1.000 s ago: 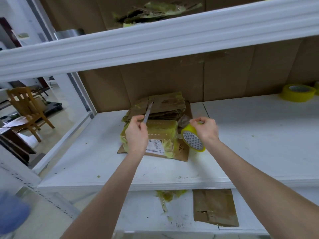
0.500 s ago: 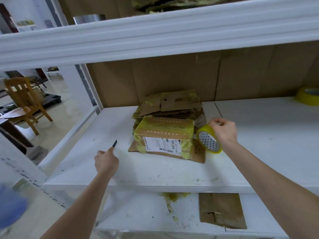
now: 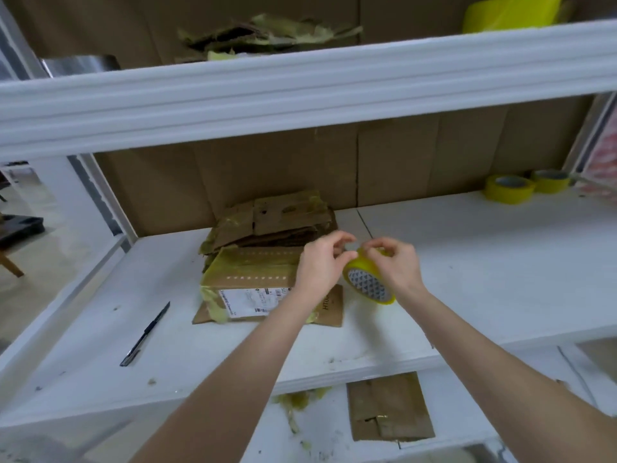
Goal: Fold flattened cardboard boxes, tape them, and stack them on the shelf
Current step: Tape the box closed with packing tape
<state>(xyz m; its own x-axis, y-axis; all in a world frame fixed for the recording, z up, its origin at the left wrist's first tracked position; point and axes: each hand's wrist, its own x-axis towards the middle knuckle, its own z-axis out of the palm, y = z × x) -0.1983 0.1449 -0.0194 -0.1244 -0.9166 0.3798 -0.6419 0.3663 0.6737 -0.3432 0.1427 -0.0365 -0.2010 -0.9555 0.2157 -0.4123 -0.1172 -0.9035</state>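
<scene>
Head view: at the middle of the frame the left hand's curled fingers and thumb pinch at the upper rim of a yellow tape roll. The right hand grips the same roll from the right, its fingertips bent over the top edge. The roll is held tilted just above the white shelf, its patterned core facing the camera.

Just left of the hands sits a taped box with yellow tape over its top and a white label on its front. It rests on a flat brown sheet. Behind it, touching, lies a stack of flattened cardboard.

At the lower left a dark pen-like tool lies on the shelf, well apart from the box. At the far right stand two spare tape rolls, side by side. A cardboard piece lies on the lower shelf board, and cardboard scraps lie on the upper one.
</scene>
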